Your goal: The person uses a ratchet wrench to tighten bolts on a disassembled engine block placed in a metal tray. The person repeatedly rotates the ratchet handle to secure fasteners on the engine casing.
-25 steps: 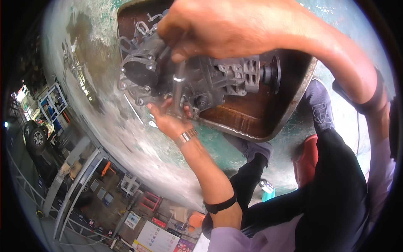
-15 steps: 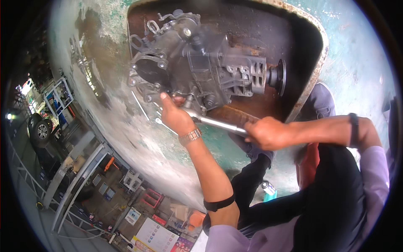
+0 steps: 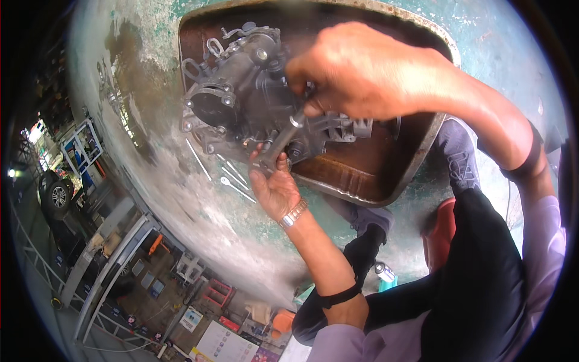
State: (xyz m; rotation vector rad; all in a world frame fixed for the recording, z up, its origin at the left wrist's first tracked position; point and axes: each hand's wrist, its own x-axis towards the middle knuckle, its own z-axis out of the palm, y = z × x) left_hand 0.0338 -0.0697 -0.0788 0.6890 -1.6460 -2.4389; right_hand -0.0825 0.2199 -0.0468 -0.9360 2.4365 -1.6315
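- Long-handled wrench (image 3: 281,140) slanting over a gearbox (image 3: 238,81) in a metal tray (image 3: 416,166), its long axis joining 2 hands.
- Left hand (image 3: 276,188) curled around its lower end.
- Right hand (image 3: 356,72), upper right, gripping its handle.

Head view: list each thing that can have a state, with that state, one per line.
Right hand: closed on the wrench's upper end
Left hand: palm up, fingers curled around the lower end
Wrench: held in both hands, slanted
Metal gearbox: in the tray, partly hidden
Tray: open-topped, rust-brown inside
Ratchet: lying on the floor
Wristwatch: fastened on the left wrist
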